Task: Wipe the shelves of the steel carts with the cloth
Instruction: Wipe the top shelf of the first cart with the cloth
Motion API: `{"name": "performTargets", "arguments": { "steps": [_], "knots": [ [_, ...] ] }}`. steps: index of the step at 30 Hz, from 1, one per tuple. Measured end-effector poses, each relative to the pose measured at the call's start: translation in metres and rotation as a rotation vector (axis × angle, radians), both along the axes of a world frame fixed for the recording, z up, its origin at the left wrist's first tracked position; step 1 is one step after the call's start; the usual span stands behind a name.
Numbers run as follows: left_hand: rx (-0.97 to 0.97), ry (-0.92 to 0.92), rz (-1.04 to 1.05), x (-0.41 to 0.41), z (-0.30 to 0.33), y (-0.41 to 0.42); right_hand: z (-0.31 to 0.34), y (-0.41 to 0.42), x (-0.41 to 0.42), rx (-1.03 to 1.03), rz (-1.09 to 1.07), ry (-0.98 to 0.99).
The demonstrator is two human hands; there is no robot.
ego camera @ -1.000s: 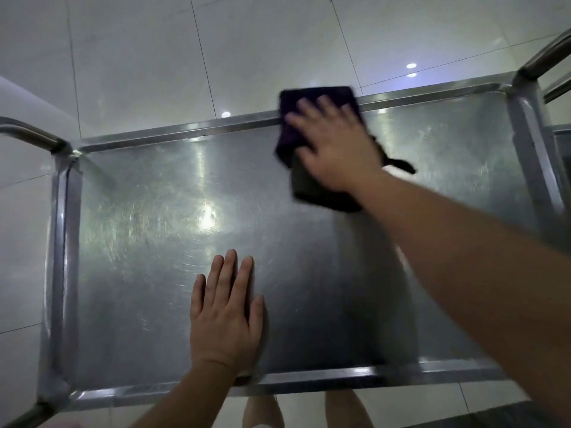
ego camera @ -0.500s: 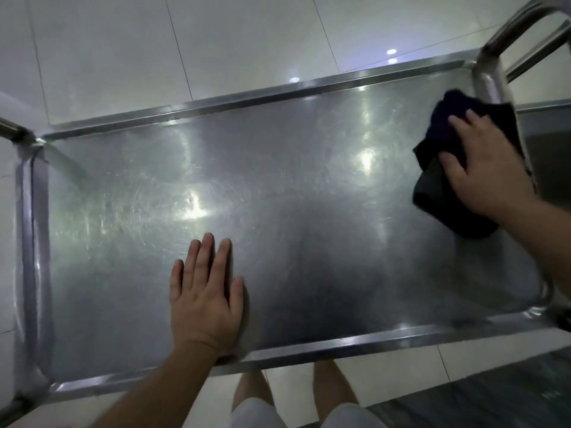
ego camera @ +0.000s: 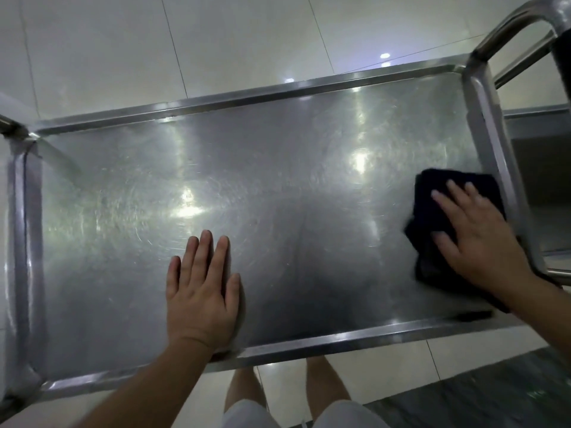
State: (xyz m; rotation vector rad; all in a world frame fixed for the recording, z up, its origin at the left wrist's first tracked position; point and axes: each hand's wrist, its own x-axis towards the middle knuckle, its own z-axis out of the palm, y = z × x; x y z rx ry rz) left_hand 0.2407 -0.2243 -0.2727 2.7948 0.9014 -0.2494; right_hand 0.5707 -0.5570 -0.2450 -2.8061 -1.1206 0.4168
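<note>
Two hands on one steel shelf [ego camera: 278,186]: our left hand [ego camera: 202,291] lies flat, fingers straight; our right hand [ego camera: 475,239] presses one dark cloth [ego camera: 432,186] beneath its spread fingers.

Cloth [ego camera: 431,217]: largely covered by the right hand [ego camera: 477,239]; its lower right portion runs under the forearm, outline blurred. Shelf [ego camera: 278,186]: surface beneath the left hand [ego camera: 200,291] and the cloth not visible. Cart frame: left corner posts cut by the left edge of the frame; handle [ego camera: 506,32] at upper right cut by the top and right edges. Second cart [ego camera: 537,115] at right edge: only a rim strip visible. Dark object at upper right edge: unidentifiable. Person's legs [ego camera: 327,384]: cut by the bottom edge
</note>
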Motion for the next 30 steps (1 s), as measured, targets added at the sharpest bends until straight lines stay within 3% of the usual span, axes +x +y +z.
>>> {"name": "performTargets", "arguments": {
  "steps": [5, 9, 13, 19, 22, 26, 30],
  "knots": [
    [0.011, -0.003, 0.002, 0.001, -0.001, 0.0, -0.009, 0.137, 0.144, 0.074, -0.182, -0.079],
    [0.014, -0.02, 0.021, 0.002, -0.001, -0.002, -0.007, 0.173, 0.177, 0.102, -0.291, -0.073],
    [0.006, -0.012, 0.023, 0.001, -0.001, -0.002, -0.003, 0.138, 0.118, 0.007, -0.156, -0.052],
    [-0.018, -0.018, 0.018, -0.001, 0.001, -0.002, 0.01, -0.02, -0.084, -0.139, -0.011, 0.064],
    [-0.012, -0.017, 0.011, 0.001, 0.001, -0.003, 0.017, -0.062, -0.134, -0.21, 0.025, 0.091],
    [-0.001, -0.011, 0.005, 0.0, 0.001, -0.002, 0.013, -0.02, -0.124, -0.157, 0.091, 0.061],
    [-0.001, -0.013, 0.001, 0.001, -0.001, -0.002, -0.002, 0.078, -0.06, -0.052, 0.123, -0.006]
  ]
}}
